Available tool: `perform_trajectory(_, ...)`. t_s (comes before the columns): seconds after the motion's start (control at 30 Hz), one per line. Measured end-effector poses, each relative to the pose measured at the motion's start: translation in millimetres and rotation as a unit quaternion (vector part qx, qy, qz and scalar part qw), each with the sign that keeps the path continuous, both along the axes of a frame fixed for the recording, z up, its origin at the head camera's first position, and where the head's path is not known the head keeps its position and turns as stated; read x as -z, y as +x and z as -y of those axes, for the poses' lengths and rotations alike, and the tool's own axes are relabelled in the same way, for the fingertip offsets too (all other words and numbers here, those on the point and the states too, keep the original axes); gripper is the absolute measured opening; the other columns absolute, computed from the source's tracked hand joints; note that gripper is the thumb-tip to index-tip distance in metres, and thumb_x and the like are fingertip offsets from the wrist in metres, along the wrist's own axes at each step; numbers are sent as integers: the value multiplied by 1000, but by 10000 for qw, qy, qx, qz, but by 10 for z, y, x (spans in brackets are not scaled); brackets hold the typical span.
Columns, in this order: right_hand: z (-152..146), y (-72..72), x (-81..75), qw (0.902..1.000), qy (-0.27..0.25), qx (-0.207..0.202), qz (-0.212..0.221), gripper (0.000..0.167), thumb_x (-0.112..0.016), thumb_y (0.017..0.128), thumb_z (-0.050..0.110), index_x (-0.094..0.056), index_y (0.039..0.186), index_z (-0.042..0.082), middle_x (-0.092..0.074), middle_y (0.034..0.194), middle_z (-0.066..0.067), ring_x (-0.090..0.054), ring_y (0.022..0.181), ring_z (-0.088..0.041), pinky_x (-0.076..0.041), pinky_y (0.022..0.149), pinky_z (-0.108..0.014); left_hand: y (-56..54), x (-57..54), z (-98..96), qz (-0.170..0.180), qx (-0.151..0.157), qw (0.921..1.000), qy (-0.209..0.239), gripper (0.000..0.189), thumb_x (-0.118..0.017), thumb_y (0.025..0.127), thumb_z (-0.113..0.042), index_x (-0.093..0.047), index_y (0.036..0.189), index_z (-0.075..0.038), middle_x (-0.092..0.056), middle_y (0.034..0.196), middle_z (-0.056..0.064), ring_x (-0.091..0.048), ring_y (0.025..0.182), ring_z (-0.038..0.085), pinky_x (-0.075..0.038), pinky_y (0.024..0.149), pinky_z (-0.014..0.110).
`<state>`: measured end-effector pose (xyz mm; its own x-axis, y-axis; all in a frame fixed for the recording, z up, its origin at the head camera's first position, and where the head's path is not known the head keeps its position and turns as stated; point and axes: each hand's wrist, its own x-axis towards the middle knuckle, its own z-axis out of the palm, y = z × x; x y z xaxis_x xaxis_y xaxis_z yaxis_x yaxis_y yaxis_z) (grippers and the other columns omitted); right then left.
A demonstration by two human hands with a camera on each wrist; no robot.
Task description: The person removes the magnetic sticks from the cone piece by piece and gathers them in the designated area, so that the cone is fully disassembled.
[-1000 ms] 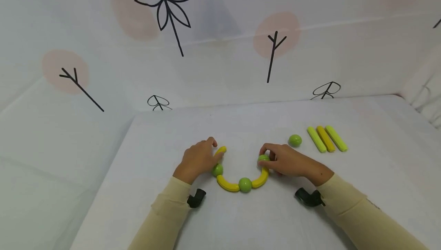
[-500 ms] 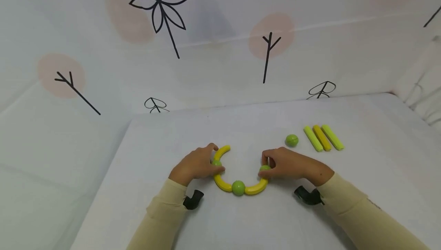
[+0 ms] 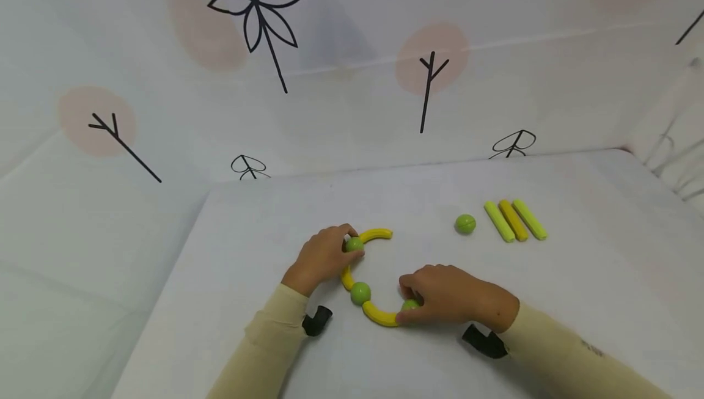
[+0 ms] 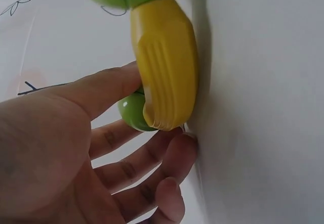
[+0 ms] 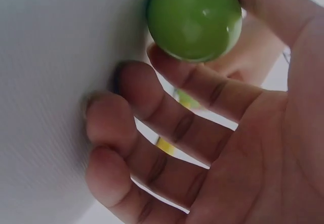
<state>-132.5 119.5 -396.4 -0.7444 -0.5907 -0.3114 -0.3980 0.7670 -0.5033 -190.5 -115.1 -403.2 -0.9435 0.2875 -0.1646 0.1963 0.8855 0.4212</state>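
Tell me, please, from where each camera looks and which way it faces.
Head: on the person's head, facing forward and down over the table; left grip, right grip and both sleeves show.
Left wrist: on that wrist, facing a yellow curved piece; left palm and left fingers show.
Right wrist: on that wrist, facing a pinched green ball; right palm and right fingers show.
Shared: head and right wrist both show that pinched ball.

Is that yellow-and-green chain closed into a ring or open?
Open: a gap lies between the far yellow curved piece and the green ball in the right hand.
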Motion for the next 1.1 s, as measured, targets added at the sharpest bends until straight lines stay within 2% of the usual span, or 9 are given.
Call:
perform_trajectory(0.23,89,126,17,9994,251,-145,-210,40,-70,84,61,-52,77,26,-44,64,11,-42,62,-5,-33,59,-27,-3,36,-110,-159,18,9999,8,34,-72,92,-36,-65,121,-19,-65,100,0,-57,81,14,-48,69,31)
perform_trajectory(0.37,96,110,-25,9994,193,-195,-216,40,-66,86,63,-53,76,26,-46,65,12,-43,62,-5,-34,58,-26,12,41,-138,-167,4,9999,-17,35,-72,93,-37,-65,122,-19,-65,101,1,-57,80,14,-49,69,31)
perform_trajectory(0.5,89,-64,-107,9982,-76,176,-560,29,-67,92,52,-60,82,25,-55,72,10,-49,66,-7,-41,60,-27,22,43,-137,-208,20,9998,-47,36,-72,92,-37,-65,123,-19,-65,102,1,-57,80,14,-49,68,31)
perform_trajectory(0.6,103,-256,-135,9923,-190,557,-1091,19,-70,93,38,-66,96,19,-62,86,4,-55,75,-11,-48,66,-29,18,48,-135,-220,30,9997,-47,38,-72,92,-37,-65,124,-18,-65,102,2,-57,80,14,-49,69,32)
perform_trajectory(0.77,161,-530,-76,9831,-150,849,-1618,33,-71,93,25,-65,122,10,-61,112,-8,-60,83,-16,-55,74,-34,12,53,-138,-234,28,9997,49,44,-72,92,-36,-62,131,-18,-68,105,3,-61,85,14,-51,72,33)
perform_trajectory(0.9,197,-677,-9,9824,-64,859,-1658,37,-71,94,20,-64,129,9,-60,114,-11,-58,81,-16,-56,75,-35,11,43,-149,-304,64,9994,134,44,-73,92,-35,-62,130,-16,-71,109,4,-65,90,17,-53,74,35)
perform_trajectory(1.1,232,-809,76,9859,13,715,-1511,28,-70,94,13,-70,121,7,-64,102,-8,-59,83,-16,-56,83,-36,2,62,-141,-423,126,9989,146,38,-73,92,-34,-65,125,-16,-73,109,3,-65,88,16,-51,70,32)
